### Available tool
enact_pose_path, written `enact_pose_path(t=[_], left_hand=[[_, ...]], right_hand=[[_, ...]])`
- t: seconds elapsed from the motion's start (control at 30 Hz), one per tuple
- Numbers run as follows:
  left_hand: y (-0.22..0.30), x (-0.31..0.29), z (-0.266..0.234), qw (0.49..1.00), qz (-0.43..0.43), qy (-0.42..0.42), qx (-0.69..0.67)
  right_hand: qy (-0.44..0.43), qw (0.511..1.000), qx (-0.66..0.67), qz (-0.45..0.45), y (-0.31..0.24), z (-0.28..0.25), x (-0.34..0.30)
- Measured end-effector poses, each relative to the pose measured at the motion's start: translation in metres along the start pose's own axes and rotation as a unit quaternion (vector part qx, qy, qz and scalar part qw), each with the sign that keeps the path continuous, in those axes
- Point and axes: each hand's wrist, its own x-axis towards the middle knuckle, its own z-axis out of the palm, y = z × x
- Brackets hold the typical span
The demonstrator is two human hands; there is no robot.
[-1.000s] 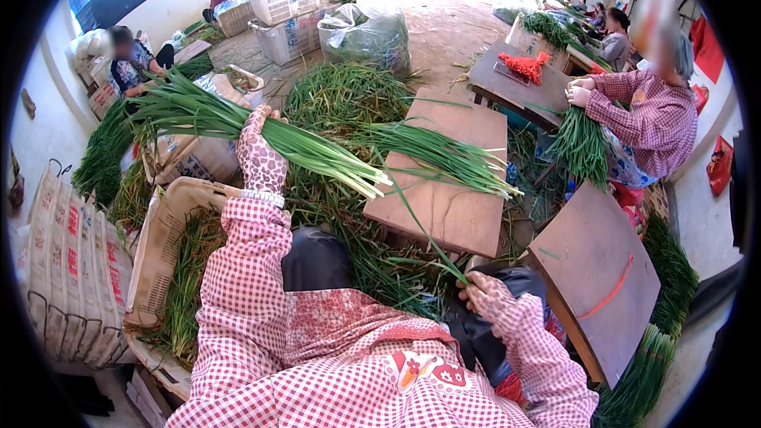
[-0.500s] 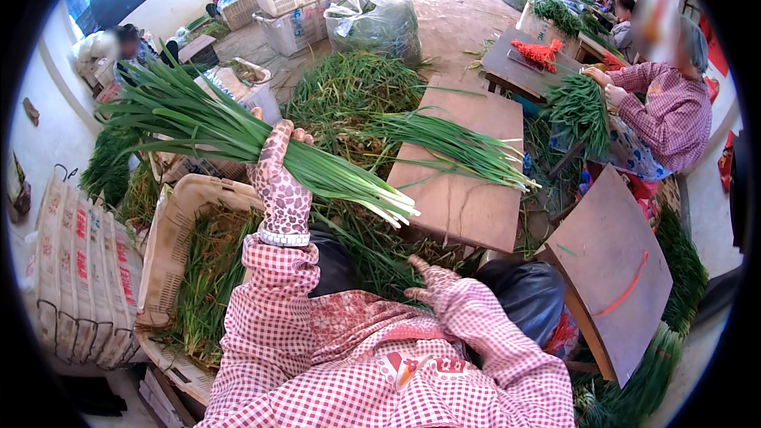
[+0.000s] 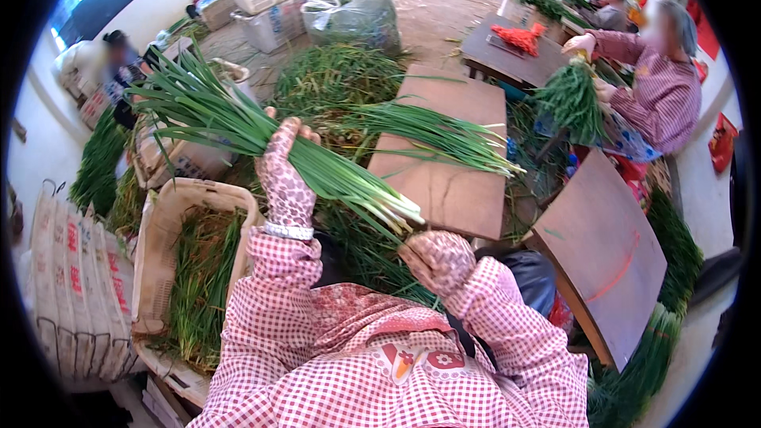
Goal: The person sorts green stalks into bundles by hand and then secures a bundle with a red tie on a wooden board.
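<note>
My left hand (image 3: pixel 287 174), in a spotted glove, is wrapped round a thick bunch of garlic chives (image 3: pixel 337 173). The bunch slants across in front of me, green leaf tips to the upper left and pale stem ends to the lower right. My right hand (image 3: pixel 438 261), gloved alike, is closed just below those pale ends. A thin strand or leaf seems to run from the bunch toward its fingers, but what they grip is hidden. Beyond the hands, a smaller bunch of chives (image 3: pixel 444 136) lies on a brown board (image 3: pixel 468 202).
A crate (image 3: pixel 151 269) of loose greens stands at my left, beside a stack of pale crates (image 3: pixel 75 293). Heaped chives (image 3: pixel 337 83) cover the floor ahead. A tilted board (image 3: pixel 606 257) is at my right. A co-worker (image 3: pixel 662 103) there handles greens near a red bundle (image 3: pixel 519 38).
My right hand has risen from beside my lap to the pale stem ends, and its fingers have closed. The left hand keeps its hold. The view has shifted slightly.
</note>
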Motion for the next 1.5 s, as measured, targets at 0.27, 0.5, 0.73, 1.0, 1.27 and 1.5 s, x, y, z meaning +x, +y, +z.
enact_pose_path(t=[0.27,0.5,0.73,1.0,1.27,1.5], left_hand=[[0.086,0.058,-0.050,0.994,0.070,-0.081,-0.029],[0.003,0.006,-0.033,0.962,-0.102,-0.212,-0.136],[-0.097,-0.069,0.023,0.934,-0.236,-0.187,-0.190],[-0.209,-0.149,0.121,0.829,-0.484,-0.233,-0.155],[-0.295,-0.082,0.224,0.869,-0.434,-0.237,-0.029],[-0.268,-0.095,0.110,0.863,-0.384,-0.232,0.234]], right_hand=[[-0.399,0.881,-0.069,0.245,0.072,0.014,-0.087],[-0.212,0.913,0.307,0.163,0.056,-0.043,0.046],[-0.079,0.929,0.191,0.307,0.008,-0.054,-0.016],[0.058,0.905,-0.028,0.421,0.047,-0.147,-0.180],[0.065,0.799,-0.302,0.515,0.101,-0.329,-0.276],[-0.022,0.676,-0.170,0.717,0.126,-0.304,-0.380]])
